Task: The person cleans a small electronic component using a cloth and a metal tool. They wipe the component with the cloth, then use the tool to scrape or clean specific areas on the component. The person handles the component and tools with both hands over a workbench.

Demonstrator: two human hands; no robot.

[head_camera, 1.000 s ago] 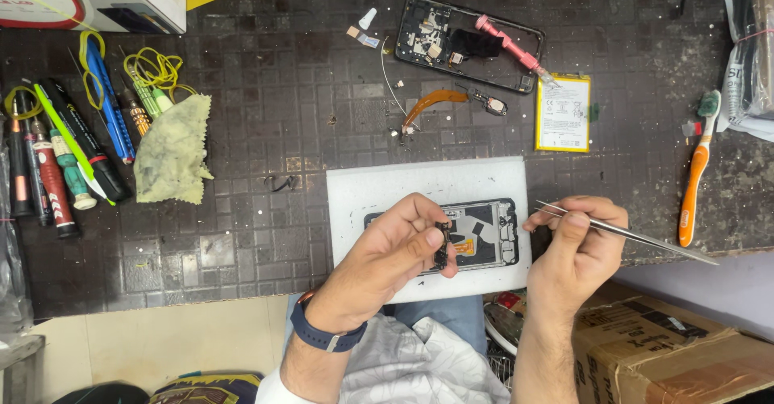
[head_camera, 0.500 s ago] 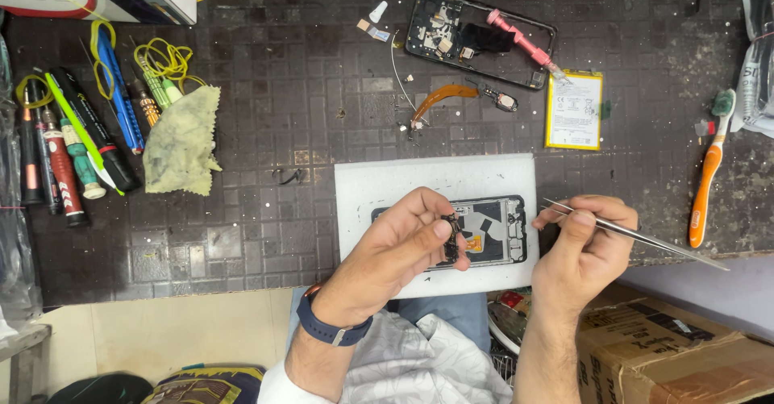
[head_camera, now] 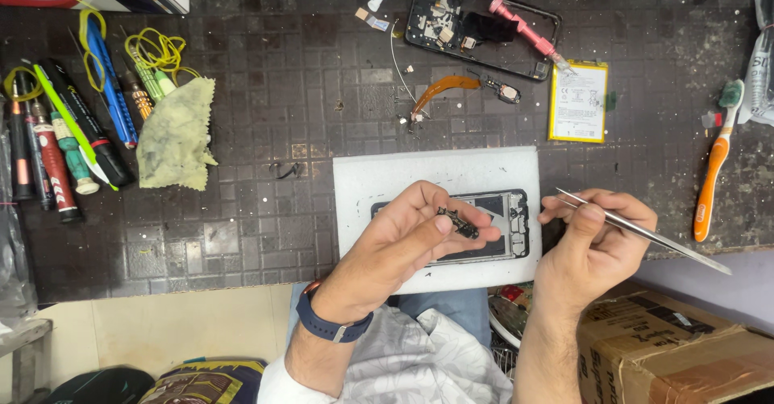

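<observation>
The left hand (head_camera: 407, 239) pinches a small dark circuit part (head_camera: 458, 220), irregular with tiny metal bits, just above an opened phone frame (head_camera: 508, 231) lying on a white mat (head_camera: 435, 170). The right hand (head_camera: 597, 239) grips slim silver tweezers (head_camera: 645, 233) beside it.

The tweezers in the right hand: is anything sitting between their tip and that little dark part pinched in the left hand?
Nothing visible does. The tweezers point left from the right hand, and only the opened phone on its white pad lies under the gap to the small dark part held by the left hand.
</observation>
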